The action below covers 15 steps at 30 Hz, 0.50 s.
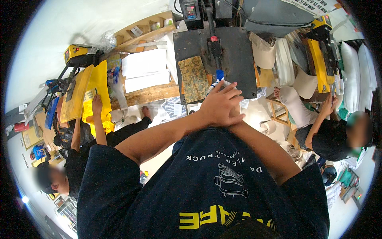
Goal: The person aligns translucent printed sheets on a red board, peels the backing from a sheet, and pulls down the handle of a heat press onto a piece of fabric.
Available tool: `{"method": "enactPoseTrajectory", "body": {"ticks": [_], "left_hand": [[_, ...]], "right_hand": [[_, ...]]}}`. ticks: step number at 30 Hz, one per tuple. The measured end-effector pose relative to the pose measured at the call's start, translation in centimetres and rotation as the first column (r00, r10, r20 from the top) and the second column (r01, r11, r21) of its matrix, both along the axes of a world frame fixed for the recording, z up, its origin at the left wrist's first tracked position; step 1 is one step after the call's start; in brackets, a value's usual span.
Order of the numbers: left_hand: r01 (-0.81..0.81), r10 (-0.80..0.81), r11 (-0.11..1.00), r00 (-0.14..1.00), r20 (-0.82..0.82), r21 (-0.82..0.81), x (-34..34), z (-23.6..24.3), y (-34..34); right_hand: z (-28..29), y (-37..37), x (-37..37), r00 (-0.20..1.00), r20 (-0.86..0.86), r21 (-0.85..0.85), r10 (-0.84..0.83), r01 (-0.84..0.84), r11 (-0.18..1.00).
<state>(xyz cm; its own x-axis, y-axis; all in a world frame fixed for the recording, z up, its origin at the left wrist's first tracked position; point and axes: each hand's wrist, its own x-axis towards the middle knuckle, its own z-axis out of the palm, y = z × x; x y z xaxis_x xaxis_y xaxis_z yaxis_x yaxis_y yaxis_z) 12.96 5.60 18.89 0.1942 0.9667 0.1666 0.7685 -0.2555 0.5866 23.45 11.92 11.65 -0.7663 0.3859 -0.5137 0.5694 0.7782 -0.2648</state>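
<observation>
My left hand [221, 105] lies over my right hand [234, 112], fingers bent across it, both at the cloth-wrapped end of the lever [215, 53] of a heat press. The white and blue wrap [216, 85] shows just above my fingers; the grip itself and most of my right hand are hidden. Under the lever is the press's dark top plate [238, 51], with a mottled brown sheet [193, 77] lying on its left part.
White paper [143, 61] lies on the wooden bench [151, 91] at left. Co-workers [75, 171] [330, 135] work beside yellow presses [75, 93] [318, 63] on either side. Beige caps [262, 53] sit right of my press. A control box [191, 12] stands at the back.
</observation>
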Motion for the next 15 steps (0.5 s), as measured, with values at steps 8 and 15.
{"method": "enactPoseTrajectory", "body": {"ticks": [8, 15], "left_hand": [[-0.142, 0.131, 0.985, 0.986, -0.105, -0.102, 1.4, -2.4, -0.1], [-0.212, 0.201, 0.974, 0.971, -0.131, -0.074, 1.2, -6.8, 0.3]], "right_hand": [[-0.9, 0.2, 0.5, 1.000, 0.017, -0.069, 0.017, -0.016, 0.997], [-1.7, 0.4, 0.2, 1.000, 0.015, -0.083, 0.020, -0.019, 0.996]]}}
